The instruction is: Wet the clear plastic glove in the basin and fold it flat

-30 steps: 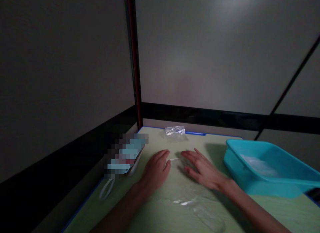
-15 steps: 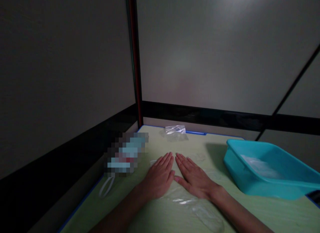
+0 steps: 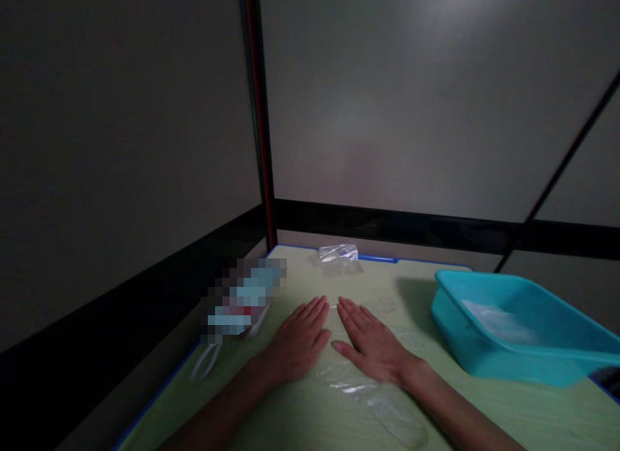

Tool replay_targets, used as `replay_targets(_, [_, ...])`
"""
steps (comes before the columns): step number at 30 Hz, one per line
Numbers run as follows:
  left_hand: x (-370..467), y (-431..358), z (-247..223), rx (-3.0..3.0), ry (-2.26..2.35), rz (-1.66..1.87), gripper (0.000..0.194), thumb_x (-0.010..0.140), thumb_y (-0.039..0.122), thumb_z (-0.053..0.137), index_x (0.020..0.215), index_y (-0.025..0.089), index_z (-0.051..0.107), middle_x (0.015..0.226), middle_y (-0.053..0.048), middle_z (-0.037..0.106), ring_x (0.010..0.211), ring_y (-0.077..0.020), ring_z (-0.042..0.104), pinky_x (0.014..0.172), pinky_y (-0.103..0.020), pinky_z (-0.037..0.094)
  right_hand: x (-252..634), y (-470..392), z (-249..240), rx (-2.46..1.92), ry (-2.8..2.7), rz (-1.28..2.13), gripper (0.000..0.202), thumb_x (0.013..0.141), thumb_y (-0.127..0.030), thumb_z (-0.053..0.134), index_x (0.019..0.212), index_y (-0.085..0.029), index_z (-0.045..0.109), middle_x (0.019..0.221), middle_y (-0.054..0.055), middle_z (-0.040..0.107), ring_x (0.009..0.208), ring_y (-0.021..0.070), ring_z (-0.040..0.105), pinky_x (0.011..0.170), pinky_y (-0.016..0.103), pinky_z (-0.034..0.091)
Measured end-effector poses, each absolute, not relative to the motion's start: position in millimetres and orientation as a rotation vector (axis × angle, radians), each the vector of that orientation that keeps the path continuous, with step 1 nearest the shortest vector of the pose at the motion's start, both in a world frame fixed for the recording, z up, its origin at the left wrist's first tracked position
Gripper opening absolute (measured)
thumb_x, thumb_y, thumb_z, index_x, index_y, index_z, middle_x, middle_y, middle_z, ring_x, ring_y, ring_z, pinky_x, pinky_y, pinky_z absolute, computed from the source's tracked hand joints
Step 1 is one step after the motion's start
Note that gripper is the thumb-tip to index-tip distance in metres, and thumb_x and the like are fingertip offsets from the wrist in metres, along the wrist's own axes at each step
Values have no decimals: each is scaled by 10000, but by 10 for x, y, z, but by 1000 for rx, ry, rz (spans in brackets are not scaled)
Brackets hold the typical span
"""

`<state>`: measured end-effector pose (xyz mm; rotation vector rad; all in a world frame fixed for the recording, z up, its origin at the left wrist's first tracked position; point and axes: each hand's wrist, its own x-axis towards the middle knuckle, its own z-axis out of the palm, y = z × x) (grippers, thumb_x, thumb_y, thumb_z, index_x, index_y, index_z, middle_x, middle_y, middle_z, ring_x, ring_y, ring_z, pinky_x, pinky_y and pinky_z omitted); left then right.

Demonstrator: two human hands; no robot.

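Observation:
My left hand [image 3: 298, 341] lies palm down with its fingers stretched out on a thin, clear plastic piece [image 3: 356, 389] spread over the table. Beside it my right hand [image 3: 372, 344] is also flat, fingers extended, pressing on the same plastic. A narrow gap separates the two hands, with both sets of fingertips pointing away from me. Wrinkles and shiny folds of the plastic show between the wrists and toward the right forearm. Its full outline is hard to make out, and part of it is covered by my hands.
A turquoise plastic basin [image 3: 465, 338] holding whitish, see-through material [image 3: 501, 322] stands at the right. Crumpled clear plastic [image 3: 339, 257] lies at the pale green table's [image 3: 271, 412] far edge. A blurred-out object with a white loop [image 3: 206, 362] is at the left. Walls enclose the far and left sides.
My left hand has slid a little to the left, so the gap between the hands is wider. Both hands stay flat on the plastic.

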<state>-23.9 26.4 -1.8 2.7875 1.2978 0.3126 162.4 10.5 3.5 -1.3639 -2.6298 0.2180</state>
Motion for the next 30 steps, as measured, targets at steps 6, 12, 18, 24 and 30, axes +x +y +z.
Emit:
replay_targets(6, [-248,447,-29,2781,1267,319,482,858,341,247,1281,111,256,1355,-77,208,1247,-157,149,1009,-326,148,1602,208,50,-1395,-2608,192,698,824,-539,190,1309,-37,172,1364,144,116,1251,213,91,1016,367,117])
replay_targets(12, [-278,504,-25,2793,1215,353,489,850,366,276,1281,135,260,1354,-82,210,1247,-163,151,1005,-333,159,1597,239,46,-1409,-2594,176,700,822,-548,174,1311,-46,172,1366,137,119,1251,212,89,1017,366,114])
replay_targets(18, [-273,476,-22,2783,1231,367,524,828,397,316,1280,140,257,1351,-90,215,1245,-172,159,1003,-334,168,1605,240,29,-1389,-2592,190,698,818,-554,190,1314,-64,171,1368,128,109,1251,211,84,1015,372,120])
replay_targets(24, [-269,472,-23,2813,1231,362,545,821,400,335,1282,123,249,1352,-101,212,1246,-181,155,1007,-336,158,1608,244,32,-1409,-2586,198,722,805,-578,186,1314,-66,166,1368,126,103,1252,211,70,1018,369,106])
replay_targets(30, [-279,470,-34,2814,1206,376,567,808,441,345,1281,143,252,1352,-98,217,1246,-184,153,1002,-346,163,1766,229,30,-1441,-2602,193,739,798,-589,188,1315,-64,144,1367,134,86,1252,211,60,1015,376,115])
